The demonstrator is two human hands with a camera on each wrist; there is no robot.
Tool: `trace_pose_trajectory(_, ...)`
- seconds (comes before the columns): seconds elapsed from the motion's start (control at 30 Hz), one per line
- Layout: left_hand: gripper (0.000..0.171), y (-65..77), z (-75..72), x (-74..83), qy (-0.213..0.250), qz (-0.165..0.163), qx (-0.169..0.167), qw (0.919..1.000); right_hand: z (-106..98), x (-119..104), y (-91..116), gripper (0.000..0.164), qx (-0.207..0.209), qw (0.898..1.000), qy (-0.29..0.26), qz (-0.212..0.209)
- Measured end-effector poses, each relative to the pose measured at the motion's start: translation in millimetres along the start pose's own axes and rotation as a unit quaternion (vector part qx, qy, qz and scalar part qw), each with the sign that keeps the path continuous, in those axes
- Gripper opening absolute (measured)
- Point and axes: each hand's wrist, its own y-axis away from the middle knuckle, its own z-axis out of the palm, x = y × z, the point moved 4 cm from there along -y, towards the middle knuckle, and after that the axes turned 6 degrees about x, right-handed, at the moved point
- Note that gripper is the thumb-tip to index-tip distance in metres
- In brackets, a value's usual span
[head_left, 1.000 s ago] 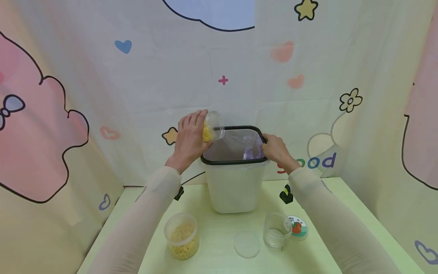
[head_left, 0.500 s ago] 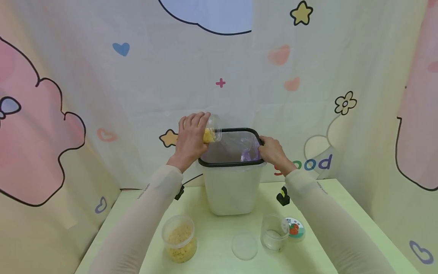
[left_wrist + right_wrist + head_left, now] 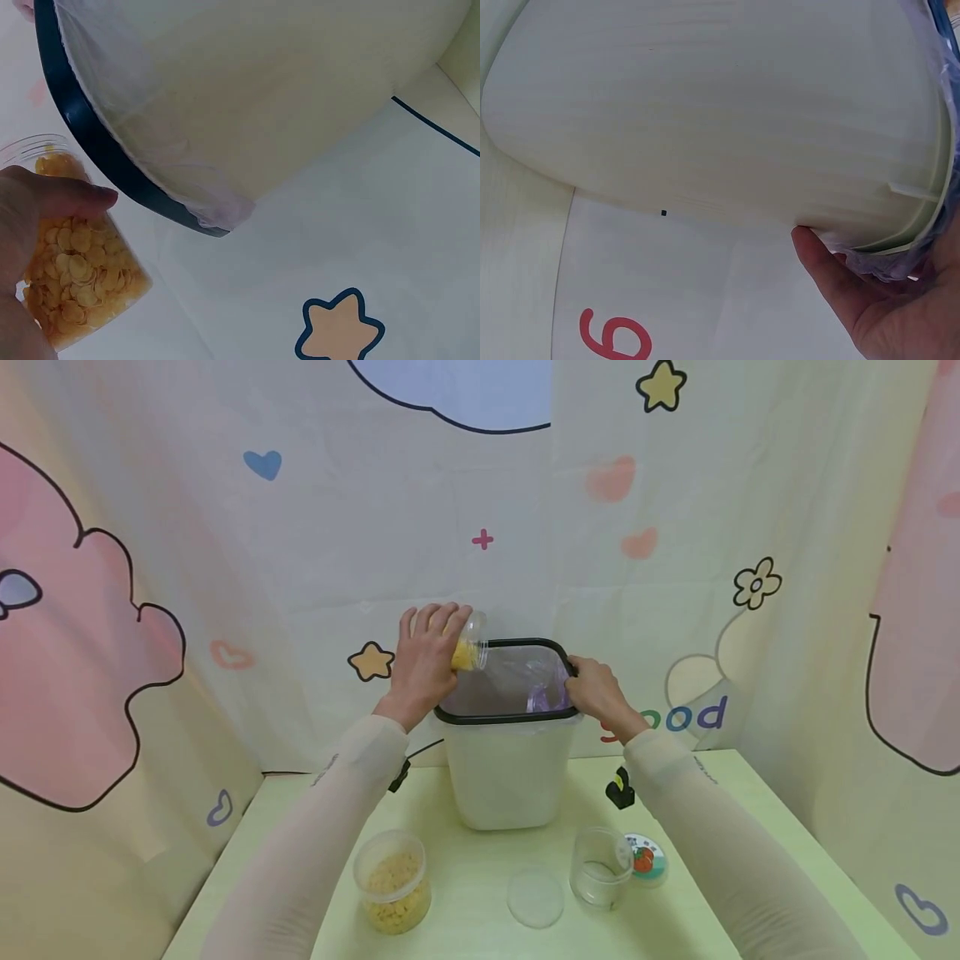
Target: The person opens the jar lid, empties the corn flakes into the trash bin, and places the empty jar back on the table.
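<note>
The backdrop (image 3: 540,585) read "good" (image 3: 678,719), its g partly covered by the right hand (image 3: 597,688), which gripped the black rim (image 3: 510,719) of the bin (image 3: 510,777). The left hand (image 3: 423,662) clasped a tilted jar (image 3: 477,626) at the rim's left; its yellow flakes (image 3: 467,655) lay nearer the mouth than a second before. The worktop (image 3: 480,864) held a tub (image 3: 397,916), a clear disc (image 3: 536,898), and a tomato-printed lid (image 3: 648,862) partly behind another clear container (image 3: 596,872).

A pale green desk (image 3: 468,881) carries a white bin (image 3: 510,777), tub of yellow flakes (image 3: 396,912), clear disc (image 3: 536,898), clear jar (image 3: 596,870), tomato-printed lid (image 3: 651,862)
</note>
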Motion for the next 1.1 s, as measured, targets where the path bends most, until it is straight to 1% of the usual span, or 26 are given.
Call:
trace_pose_trajectory(0.2,0.090,-3.5,1.7,3.8,-0.014,0.010,-0.005,0.9998,0,-2,1,0.061,-0.002,1.000,0.000,0.002)
trace_pose_trajectory(0.4,0.087,-5.3,4.5,5.3,-0.027,0.019,-0.002,0.9994,0,-2,0,0.061,-0.001,1.000,-0.001,0.003)
trace_pose_trajectory(0.67,0.087,-4.8,9.6,6.5,-0.063,0.044,0.003,0.9970,1,-1,0,0.060,-0.001,1.000,0.005,-0.004)
trace_pose_trajectory(0.87,0.088,-5.4,11.6,8.2,-0.074,0.049,-0.005,0.9960,0,-1,0,0.060,0.000,1.000,0.006,-0.005)
trace_pose_trajectory(1.1,0.085,-5.9,12.9,10.6,-0.078,0.051,-0.010,0.9956,1,-1,1,0.060,0.003,1.000,0.002,0.000)
